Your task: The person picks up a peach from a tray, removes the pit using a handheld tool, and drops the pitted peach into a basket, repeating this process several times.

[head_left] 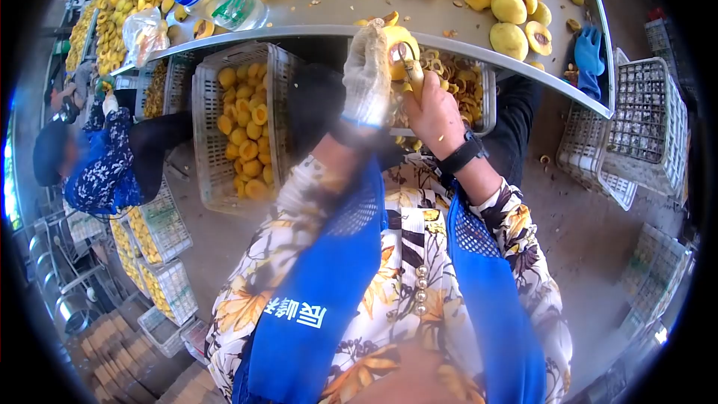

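Note:
My left hand (pixel 366 78), in a whitish work glove, is closed around a yellow peach half (pixel 399 36) at the table's front edge. Its cut face is turned toward my right hand (pixel 434 114), which is bare and wrapped around the handle of a pitting knife (pixel 413 75). The tool's looped metal tip touches the cut face near the hollow. Below my hands stands a crate of peach scraps (pixel 467 93), partly hidden by my arms. More peach halves (pixel 511 9) lie on the metal table (pixel 321 11).
A crate (pixel 202 116) of peach halves stands to my left. The table holds a blue-capped bottle (pixel 222 1), a plastic bag (pixel 144 36) and a blue glove (pixel 589 60). Stacked crates (pixel 636 116) stand at right. A co-worker (pixel 112 153) sits at left.

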### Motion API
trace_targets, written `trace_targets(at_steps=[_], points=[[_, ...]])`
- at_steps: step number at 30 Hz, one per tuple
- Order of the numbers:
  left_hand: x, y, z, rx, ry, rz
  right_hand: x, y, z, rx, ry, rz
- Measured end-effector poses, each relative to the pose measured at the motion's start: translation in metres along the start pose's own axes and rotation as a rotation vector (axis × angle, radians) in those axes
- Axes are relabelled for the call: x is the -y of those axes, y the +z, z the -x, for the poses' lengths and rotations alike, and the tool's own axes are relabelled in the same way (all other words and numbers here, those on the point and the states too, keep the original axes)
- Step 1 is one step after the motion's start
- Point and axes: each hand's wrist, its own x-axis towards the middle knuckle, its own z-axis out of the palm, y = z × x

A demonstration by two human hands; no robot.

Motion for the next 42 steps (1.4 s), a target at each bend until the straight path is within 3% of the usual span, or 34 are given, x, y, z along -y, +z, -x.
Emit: trace_targets(at_steps=[5,8,11,15,18,22,25,35,39,40,42], points=[[0.018,0.002,0.001,0.053,0.229,-0.126,-0.006,0.008,0.005,-0.036,-0.004,-0.061],[0.015,-0.008,-0.009,0.045,0.083,-0.126,-0.008,0.010,0.008,0.016,-0.060,-0.071],[0.008,-0.024,-0.030,0.094,-0.248,-0.163,-0.011,0.012,0.006,0.051,-0.104,-0.050],[-0.010,-0.019,-0.024,0.035,-0.330,-0.135,0.002,0.009,0.004,0.018,-0.200,0.033],[0.013,-0.013,-0.019,-0.034,0.038,-0.035,0.008,0.015,-0.002,-0.024,-0.078,-0.020],[0.024,-0.004,-0.006,0.006,0.222,-0.055,0.001,0.018,-0.002,-0.062,0.025,-0.080],[0.028,-0.002,-0.001,0.044,0.227,-0.126,-0.003,0.015,0.003,-0.071,0.017,-0.089],[0.021,-0.034,-0.035,0.060,-0.249,-0.130,-0.006,0.014,0.002,0.052,-0.168,-0.069],[-0.010,-0.036,-0.033,0.101,-0.281,-0.169,-0.004,0.008,-0.004,0.054,-0.221,-0.018],[-0.029,-0.036,-0.029,0.204,-0.416,-0.282,0.001,0.005,-0.002,-0.019,-0.108,-0.052],[-0.041,-0.034,-0.031,0.280,-0.465,-0.455,-0.013,0.000,-0.014,-0.139,-0.162,-0.047]])
